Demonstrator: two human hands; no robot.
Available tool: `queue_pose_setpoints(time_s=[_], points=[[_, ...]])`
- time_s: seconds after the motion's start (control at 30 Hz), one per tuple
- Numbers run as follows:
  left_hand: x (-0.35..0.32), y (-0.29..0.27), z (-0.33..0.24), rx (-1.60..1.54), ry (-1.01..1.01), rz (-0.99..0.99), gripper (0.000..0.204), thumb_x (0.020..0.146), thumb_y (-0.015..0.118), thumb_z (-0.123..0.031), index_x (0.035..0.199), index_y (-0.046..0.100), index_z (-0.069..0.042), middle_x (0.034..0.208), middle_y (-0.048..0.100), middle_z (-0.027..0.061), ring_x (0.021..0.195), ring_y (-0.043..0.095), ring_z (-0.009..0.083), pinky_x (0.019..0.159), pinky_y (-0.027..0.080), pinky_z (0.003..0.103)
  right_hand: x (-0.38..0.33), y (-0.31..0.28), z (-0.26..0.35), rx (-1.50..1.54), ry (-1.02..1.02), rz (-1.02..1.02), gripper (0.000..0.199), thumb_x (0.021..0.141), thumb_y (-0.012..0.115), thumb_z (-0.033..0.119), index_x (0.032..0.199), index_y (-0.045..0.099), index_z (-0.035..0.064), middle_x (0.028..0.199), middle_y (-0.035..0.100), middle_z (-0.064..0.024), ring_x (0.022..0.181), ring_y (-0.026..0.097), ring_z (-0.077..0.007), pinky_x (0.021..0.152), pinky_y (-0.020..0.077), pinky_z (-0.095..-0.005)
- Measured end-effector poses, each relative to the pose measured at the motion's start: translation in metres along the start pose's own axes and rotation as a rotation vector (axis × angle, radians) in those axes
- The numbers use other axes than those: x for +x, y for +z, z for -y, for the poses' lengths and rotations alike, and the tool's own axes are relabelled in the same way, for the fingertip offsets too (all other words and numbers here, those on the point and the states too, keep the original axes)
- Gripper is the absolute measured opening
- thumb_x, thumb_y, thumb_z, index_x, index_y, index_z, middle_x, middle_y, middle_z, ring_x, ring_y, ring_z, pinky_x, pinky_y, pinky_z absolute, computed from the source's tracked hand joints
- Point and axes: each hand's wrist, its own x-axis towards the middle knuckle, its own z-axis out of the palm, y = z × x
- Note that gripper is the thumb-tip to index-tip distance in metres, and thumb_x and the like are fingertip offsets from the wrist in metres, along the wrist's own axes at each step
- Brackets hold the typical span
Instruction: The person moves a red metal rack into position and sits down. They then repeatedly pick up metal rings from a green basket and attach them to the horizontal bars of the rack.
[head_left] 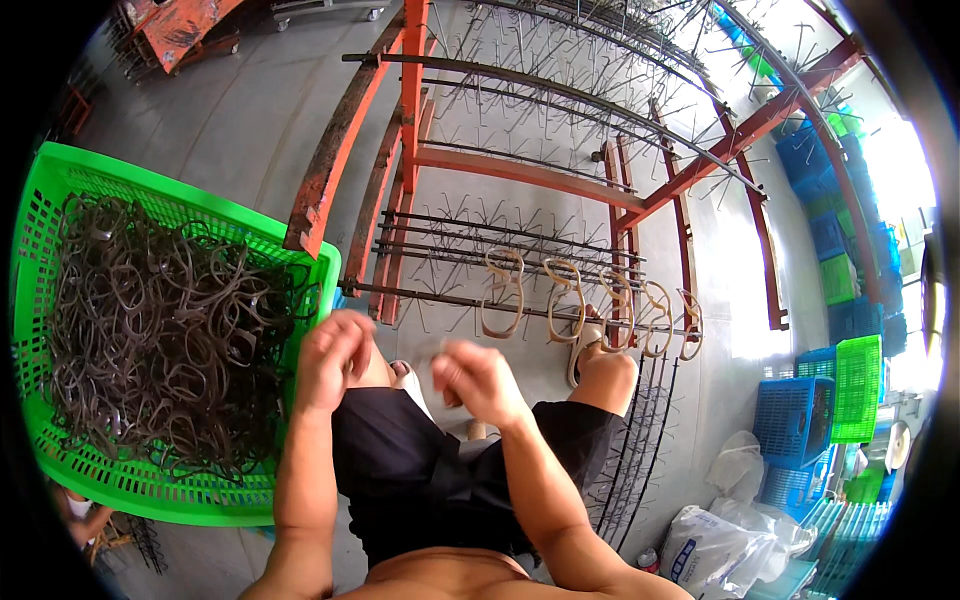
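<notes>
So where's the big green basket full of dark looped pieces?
In the head view, the big green basket is at the far left, just left of the left hand and the orange-red rack.

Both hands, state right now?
Left hand: curled; can't tell if it holds anything.
Right hand: curled, blurred; can't tell if it holds anything.

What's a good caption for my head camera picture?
Bare left hand and right hand apart, a green basket of dark looped frames at left, pale looped frames hanging ahead.
</notes>
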Motion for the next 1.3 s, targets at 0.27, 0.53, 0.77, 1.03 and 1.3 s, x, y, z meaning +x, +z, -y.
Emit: queue_pose_setpoints(time_s=[0.27,0.53,0.77,1.03,1.3], points=[[-0.041,-0.056,0.012,1.437,0.123,-0.540,0.018,0.083,0.058,-0.015,0.095,0.054,-0.003,0.088,0.053,0.0124,0.078,0.054,0.0286,0.069,0.047,0.038,0.090,0.041,-0.047,0.075,0.050,-1.038,0.022,0.096,0.039,0.018,0.106,0.047,0.0001,0.064,0.058,-0.0065,0.045,0.056,-0.0137,0.041,0.0451,-0.0284],[-0.096,-0.086,0.023,1.480,-0.254,-0.362,0.052,0.080,0.054,-0.012,0.128,0.034,-0.013,0.102,0.055,0.0237,0.093,0.054,0.0421,0.076,0.044,0.047,0.099,0.047,-0.040,0.483,-0.067,-1.042,0.022,0.097,0.036,0.018,0.102,0.047,-0.0009,0.065,0.052,-0.0050,0.043,0.050,-0.0117,0.038,0.0442,-0.0264],[-0.076,-0.086,0.045,1.350,-0.205,-0.617,0.042,0.086,0.053,-0.026,0.122,0.039,-0.011,0.095,0.060,0.0261,0.086,0.055,0.0459,0.071,0.042,0.049,0.105,0.050,-0.041,0.620,-0.112,-1.108,0.022,0.097,0.037,0.019,0.086,0.046,0.0025,0.059,0.048,-0.0033,0.041,0.045,-0.0107,0.036,0.0415,-0.0260],[-0.071,-0.107,0.062,1.360,-0.122,-0.715,0.025,0.084,0.059,-0.017,0.098,0.042,-0.005,0.080,0.058,0.0185,0.076,0.056,0.0384,0.067,0.043,0.043,0.108,0.049,-0.035,0.630,-0.117,-1.096,0.022,0.096,0.041,0.020,0.087,0.048,0.0021,0.056,0.045,-0.0018,0.040,0.044,-0.0100,0.035,0.0399,-0.0254],[-0.085,-0.111,0.063,0.806,0.109,-0.922,0.043,0.084,0.047,-0.002,0.125,0.035,-0.004,0.081,0.059,0.0083,0.067,0.055,0.0176,0.057,0.046,0.029,0.111,0.057,-0.046,0.137,-0.096,-1.017,0.019,0.095,0.043,0.019,0.096,0.052,0.0023,0.051,0.051,-0.0033,0.042,0.051,-0.0118,0.039,0.0407,-0.0284]])
